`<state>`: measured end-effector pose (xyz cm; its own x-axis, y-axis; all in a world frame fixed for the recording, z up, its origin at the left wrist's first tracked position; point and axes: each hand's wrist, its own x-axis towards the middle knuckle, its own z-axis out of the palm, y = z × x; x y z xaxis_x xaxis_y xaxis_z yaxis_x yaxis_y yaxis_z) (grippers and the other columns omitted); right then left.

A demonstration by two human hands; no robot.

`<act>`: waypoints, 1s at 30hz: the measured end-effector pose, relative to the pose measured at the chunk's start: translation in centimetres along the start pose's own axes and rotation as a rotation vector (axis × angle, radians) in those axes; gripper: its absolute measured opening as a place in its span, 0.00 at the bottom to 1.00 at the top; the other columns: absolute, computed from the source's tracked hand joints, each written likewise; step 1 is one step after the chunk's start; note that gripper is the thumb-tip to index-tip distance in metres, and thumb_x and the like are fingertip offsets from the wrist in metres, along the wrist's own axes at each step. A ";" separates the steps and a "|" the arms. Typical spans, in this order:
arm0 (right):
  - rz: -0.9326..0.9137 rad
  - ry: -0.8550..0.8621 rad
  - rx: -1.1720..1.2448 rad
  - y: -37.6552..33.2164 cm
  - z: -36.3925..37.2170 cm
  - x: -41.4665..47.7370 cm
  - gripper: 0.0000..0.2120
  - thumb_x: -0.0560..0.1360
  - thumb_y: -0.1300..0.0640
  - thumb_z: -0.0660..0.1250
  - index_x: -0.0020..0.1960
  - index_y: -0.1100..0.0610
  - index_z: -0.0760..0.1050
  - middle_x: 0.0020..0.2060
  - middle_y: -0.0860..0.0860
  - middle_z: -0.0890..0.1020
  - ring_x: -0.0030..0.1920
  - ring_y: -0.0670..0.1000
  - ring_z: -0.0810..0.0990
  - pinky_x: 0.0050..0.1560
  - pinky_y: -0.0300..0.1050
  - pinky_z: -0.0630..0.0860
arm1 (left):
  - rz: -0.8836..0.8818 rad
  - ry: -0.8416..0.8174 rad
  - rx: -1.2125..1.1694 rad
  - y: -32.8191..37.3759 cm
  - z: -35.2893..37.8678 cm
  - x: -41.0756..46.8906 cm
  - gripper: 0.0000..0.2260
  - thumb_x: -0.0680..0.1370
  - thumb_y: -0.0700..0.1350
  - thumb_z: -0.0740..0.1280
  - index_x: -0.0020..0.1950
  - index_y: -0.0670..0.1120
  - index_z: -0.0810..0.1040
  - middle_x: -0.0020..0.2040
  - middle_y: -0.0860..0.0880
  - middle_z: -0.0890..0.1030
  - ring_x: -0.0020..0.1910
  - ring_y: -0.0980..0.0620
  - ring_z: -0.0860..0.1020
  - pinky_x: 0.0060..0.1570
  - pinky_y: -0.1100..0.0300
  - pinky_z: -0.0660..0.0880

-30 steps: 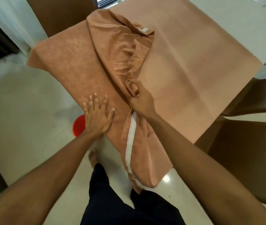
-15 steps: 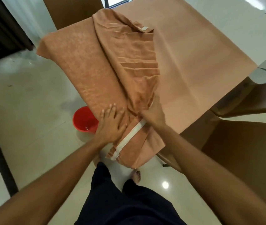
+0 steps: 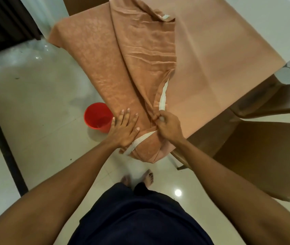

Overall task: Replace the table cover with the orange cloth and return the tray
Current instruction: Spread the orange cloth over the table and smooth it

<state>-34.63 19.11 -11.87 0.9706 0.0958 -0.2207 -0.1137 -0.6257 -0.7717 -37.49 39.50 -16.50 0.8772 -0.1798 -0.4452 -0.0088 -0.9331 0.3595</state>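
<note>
Right hand (image 3: 169, 127): fingers curled, pinching a bunched fold of the orange cloth (image 3: 220, 59) beside its white hem strip (image 3: 163, 96). Left hand (image 3: 125, 129): flat, fingers straight and spread, pressing the cloth down at the near corner of the table (image 3: 282, 23). Cloth covers most of the table, with a creased layer folded across the middle and the near corner hanging off the edge. Red bucket (image 3: 97, 117) on the floor, just beside the left hand. Brown chair (image 3: 264, 156) at right.
</note>
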 end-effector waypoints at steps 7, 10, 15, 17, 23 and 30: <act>0.134 -0.138 -0.437 1.9 -4.7 -0.4 0.16 0.73 0.51 0.66 0.60 0.44 0.79 0.60 0.52 0.76 0.60 0.56 0.75 0.63 0.57 0.75 | 0.016 -0.136 0.044 -0.5 -0.5 0.3 0.51 0.70 0.77 0.57 0.79 0.57 0.32 0.77 0.48 0.25 0.75 0.47 0.24 0.74 0.36 0.34; -0.184 -0.089 -0.746 0.2 -2.4 -2.2 0.28 0.67 0.45 0.64 0.68 0.45 0.73 0.73 0.57 0.65 0.71 0.60 0.64 0.69 0.61 0.66 | 0.022 -0.179 0.024 -0.6 -0.8 0.2 0.57 0.66 0.77 0.63 0.78 0.57 0.29 0.75 0.49 0.22 0.73 0.47 0.22 0.72 0.36 0.33; -0.694 -0.311 -0.888 -0.7 1.3 -4.4 0.19 0.70 0.44 0.64 0.58 0.50 0.77 0.66 0.53 0.77 0.70 0.57 0.71 0.77 0.63 0.53 | 0.026 -0.216 0.028 -0.8 -1.2 0.4 0.55 0.70 0.70 0.68 0.78 0.56 0.29 0.75 0.48 0.22 0.74 0.45 0.23 0.73 0.34 0.34; -0.643 -0.481 -0.870 -0.9 1.8 -4.7 0.18 0.71 0.43 0.62 0.57 0.49 0.72 0.49 0.49 0.82 0.55 0.54 0.79 0.74 0.62 0.57 | 0.028 -0.232 0.032 -0.6 -1.3 0.4 0.52 0.73 0.66 0.68 0.79 0.56 0.30 0.75 0.47 0.22 0.74 0.44 0.23 0.73 0.34 0.35; -0.564 -0.793 -0.996 -1.4 -0.7 -4.5 0.29 0.74 0.45 0.68 0.72 0.47 0.65 0.46 0.47 0.81 0.47 0.53 0.81 0.60 0.55 0.75 | 0.012 -0.248 0.019 -0.4 -2.1 -0.1 0.56 0.68 0.72 0.69 0.78 0.57 0.31 0.75 0.47 0.22 0.74 0.44 0.24 0.73 0.33 0.35; -0.452 -1.172 -1.343 -1.4 -3.9 -2.1 0.10 0.78 0.47 0.66 0.55 0.50 0.81 0.44 0.49 0.83 0.46 0.51 0.81 0.53 0.48 0.80 | -0.099 -0.231 0.028 1.5 -2.8 -0.2 0.62 0.65 0.65 0.77 0.79 0.57 0.31 0.76 0.46 0.23 0.75 0.43 0.26 0.72 0.35 0.36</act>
<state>-35.67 16.78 -8.06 0.1790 0.4705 -0.8640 0.8807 -0.4681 -0.0724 -36.31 38.99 -13.59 0.7417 -0.1500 -0.6537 0.0558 -0.9575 0.2831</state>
